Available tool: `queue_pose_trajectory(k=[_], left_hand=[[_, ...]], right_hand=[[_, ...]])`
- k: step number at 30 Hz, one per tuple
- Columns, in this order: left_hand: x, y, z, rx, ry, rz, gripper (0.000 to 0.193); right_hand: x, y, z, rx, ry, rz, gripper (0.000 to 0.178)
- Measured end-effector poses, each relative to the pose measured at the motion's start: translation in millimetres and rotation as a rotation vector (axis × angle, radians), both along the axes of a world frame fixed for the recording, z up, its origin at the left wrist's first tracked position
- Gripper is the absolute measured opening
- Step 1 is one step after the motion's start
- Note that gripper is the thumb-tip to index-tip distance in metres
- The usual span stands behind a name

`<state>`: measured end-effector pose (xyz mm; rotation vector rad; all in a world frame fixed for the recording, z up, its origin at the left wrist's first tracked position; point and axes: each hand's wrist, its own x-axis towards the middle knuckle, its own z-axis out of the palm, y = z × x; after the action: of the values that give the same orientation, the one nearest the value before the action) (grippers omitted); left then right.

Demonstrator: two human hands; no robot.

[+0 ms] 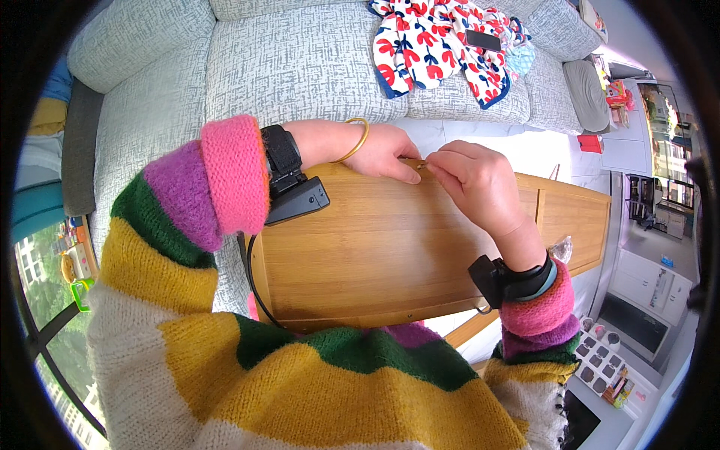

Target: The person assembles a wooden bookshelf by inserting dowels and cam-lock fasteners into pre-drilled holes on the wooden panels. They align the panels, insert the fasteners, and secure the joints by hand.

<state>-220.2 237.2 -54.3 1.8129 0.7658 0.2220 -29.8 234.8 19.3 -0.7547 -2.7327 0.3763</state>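
A smooth, light-brown wooden panel (360, 247) lies across in front of me, with a second section beyond a seam on its right. My left hand (382, 154) grips the panel's far edge, thumb on top and the other fingers over the rim, partly hidden. Just right of it, my right hand (476, 180) pinches at the same edge with thumb and fingertips together. Between the two hands a small metal-coloured piece (421, 166) shows at the rim. Whatever the right fingertips hold is too small and covered to name.
Beyond the panel stands a grey patterned sofa (292, 60), with a red-and-white patterned cloth (427, 49) and a dark phone (483, 40) on it. A black device (300, 201) with a cable hangs at my left wrist. Crumpled clear plastic (561, 249) lies by my right forearm.
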Motion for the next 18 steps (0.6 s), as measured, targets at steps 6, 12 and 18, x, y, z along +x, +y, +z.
queue_pose_trajectory(k=[6, 12, 18], left_hand=[[0.2, -0.8, -1.3, 0.013, 0.005, 0.008, 0.044], [0.1, -0.9, 0.0, -0.007, 0.021, 0.005, 0.045], [-0.7, -1.7, 2.2, 0.018, 0.01, 0.011, 0.045]], right_hand=[[0.6, 8.2, 4.7, 0.072, -0.032, 0.116, 0.01], [-1.3, 11.4, 8.3, 0.004, -0.11, 0.103, 0.009], [-2.4, 11.9, 7.6, -0.015, -0.082, 0.09, 0.006]])
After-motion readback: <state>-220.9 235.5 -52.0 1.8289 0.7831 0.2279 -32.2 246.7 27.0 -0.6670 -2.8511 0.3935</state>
